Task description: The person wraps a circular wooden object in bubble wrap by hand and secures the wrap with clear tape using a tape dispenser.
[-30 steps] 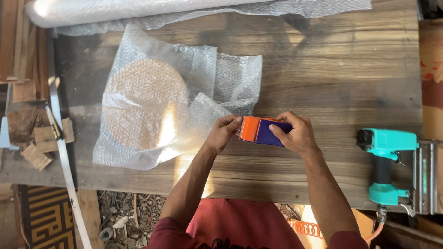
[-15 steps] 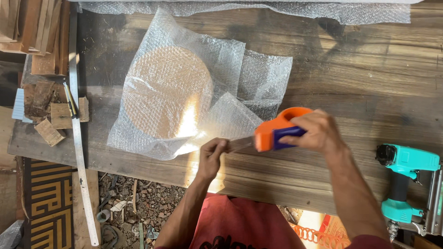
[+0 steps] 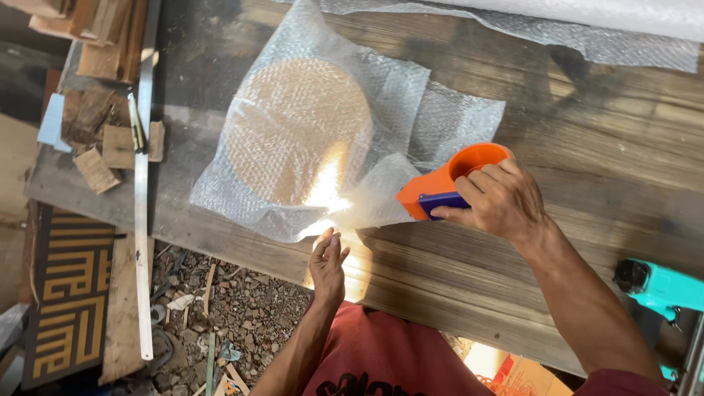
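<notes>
The left hand [image 3: 328, 262] has let go of the tape and dropped back to the near edge of the table [image 3: 587, 139], and the right hand [image 3: 502, 202] has pushed the tape holder [image 3: 444, 188] up close to the wrap. On the far left, small wood blocks [image 3: 103, 150] sit by a long metal ruler [image 3: 141, 191] that runs down past the table edge. Next comes the round brown disc [image 3: 297, 132], lying flat on the table under a sheet of clear bubble wrap [image 3: 411, 95] folded over it. Just below the wrap, the left hand has a loose grip with the fingers straight out, holding nothing, its fingertips right by the wrap's near edge. To the right, the right hand has a tight grip on the orange and blue tape holder, which touches the right side of the wrap. Far right, a teal power tool [image 3: 660, 287] lies at the table's edge.
</notes>
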